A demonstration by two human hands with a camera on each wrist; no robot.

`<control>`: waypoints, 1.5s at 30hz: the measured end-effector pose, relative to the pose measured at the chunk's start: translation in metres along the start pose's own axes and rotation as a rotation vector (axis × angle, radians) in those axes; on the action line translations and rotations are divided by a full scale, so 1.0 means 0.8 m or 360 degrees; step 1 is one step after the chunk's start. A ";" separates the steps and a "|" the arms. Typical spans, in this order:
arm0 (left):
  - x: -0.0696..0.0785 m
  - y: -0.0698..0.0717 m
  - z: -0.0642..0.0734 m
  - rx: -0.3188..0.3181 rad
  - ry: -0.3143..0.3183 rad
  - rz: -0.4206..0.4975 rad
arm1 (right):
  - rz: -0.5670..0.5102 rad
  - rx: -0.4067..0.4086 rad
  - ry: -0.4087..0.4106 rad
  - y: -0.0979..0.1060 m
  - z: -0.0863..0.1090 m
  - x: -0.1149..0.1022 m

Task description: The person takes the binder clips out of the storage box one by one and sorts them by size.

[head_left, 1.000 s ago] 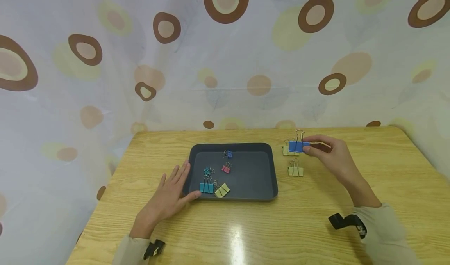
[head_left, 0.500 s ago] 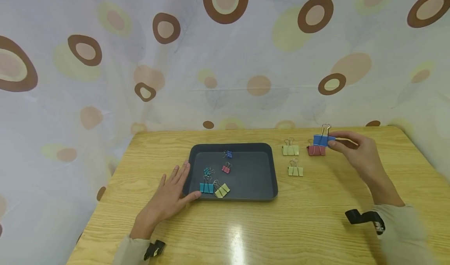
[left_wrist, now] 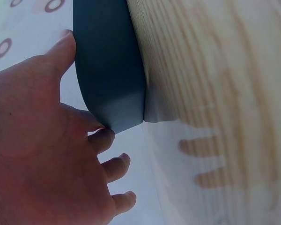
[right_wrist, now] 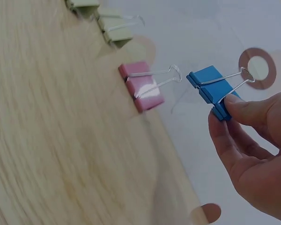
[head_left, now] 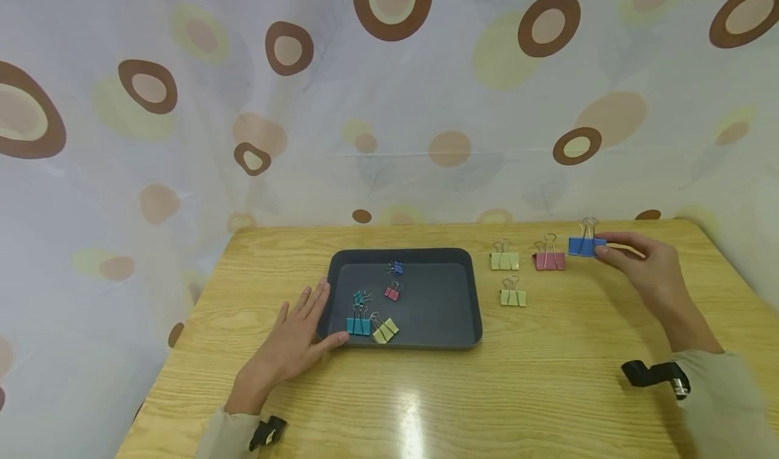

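Note:
My right hand [head_left: 654, 270] pinches a blue binder clip [head_left: 585, 246] by its right end, between thumb and fingers, wire handles pointing up. In the right wrist view the blue clip is held above the table, beside a pink binder clip [right_wrist: 141, 86] that stands on the wood. Two pale yellow binder clips [head_left: 504, 261] stand farther left. My left hand [head_left: 289, 344] lies with spread, straight fingers against the left end of a dark grey tray [head_left: 477, 310]; the thumb reaches its front rim. In the left wrist view the fingertips touch the tray's outer wall [left_wrist: 110, 65].
Inside the tray lie small blue [head_left: 395, 268], pink [head_left: 392, 292] and teal [head_left: 360, 298] binder clips, plus a larger teal one [head_left: 358, 326] and a pale yellow one [head_left: 385, 330]. A patterned curtain [head_left: 450, 107] hangs behind the wooden table [head_left: 341, 405].
My right hand has carried the blue binder clip rightward, from in front of the rear yellow clip, past the pink clip, to its right side. The left hand and tray have stayed still.

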State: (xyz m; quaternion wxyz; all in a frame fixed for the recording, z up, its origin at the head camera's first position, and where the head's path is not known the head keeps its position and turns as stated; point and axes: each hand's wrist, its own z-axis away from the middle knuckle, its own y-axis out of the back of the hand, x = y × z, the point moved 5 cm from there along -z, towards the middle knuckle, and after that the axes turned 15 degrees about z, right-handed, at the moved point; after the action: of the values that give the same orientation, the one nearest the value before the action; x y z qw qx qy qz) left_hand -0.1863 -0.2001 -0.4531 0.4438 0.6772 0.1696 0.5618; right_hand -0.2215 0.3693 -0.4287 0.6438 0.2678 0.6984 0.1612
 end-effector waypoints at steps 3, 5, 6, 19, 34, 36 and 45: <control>0.000 0.000 0.000 -0.0001 0.0004 0.0005 | -0.0052 -0.0018 -0.0002 0.003 -0.004 0.012; 0.000 0.000 0.001 -0.0003 0.0007 0.0008 | -0.0116 -0.0034 -0.0011 0.005 -0.008 0.021; 0.000 0.000 0.001 -0.0004 0.0009 0.0008 | -0.0149 -0.0042 -0.0014 0.005 -0.010 0.025; -0.001 0.001 0.002 -0.0010 0.0020 0.0006 | 0.0171 -0.0121 -0.0137 -0.006 -0.028 0.059; 0.002 0.001 -0.001 0.0007 -0.0017 0.0015 | 0.0638 -0.0053 -0.0030 -0.004 -0.031 0.061; 0.003 0.001 -0.001 0.0007 -0.0017 0.0017 | 0.0672 -0.0046 -0.0025 -0.005 -0.031 0.060; 0.004 0.002 0.001 0.0000 0.0004 0.0009 | 0.0646 -0.0021 -0.0011 -0.006 -0.028 0.061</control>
State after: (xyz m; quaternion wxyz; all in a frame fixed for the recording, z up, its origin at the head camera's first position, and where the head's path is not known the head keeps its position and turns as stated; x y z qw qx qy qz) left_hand -0.1852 -0.1988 -0.4502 0.4421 0.6770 0.1683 0.5638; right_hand -0.2461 0.3965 -0.4684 0.6022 0.3994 0.6269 0.2912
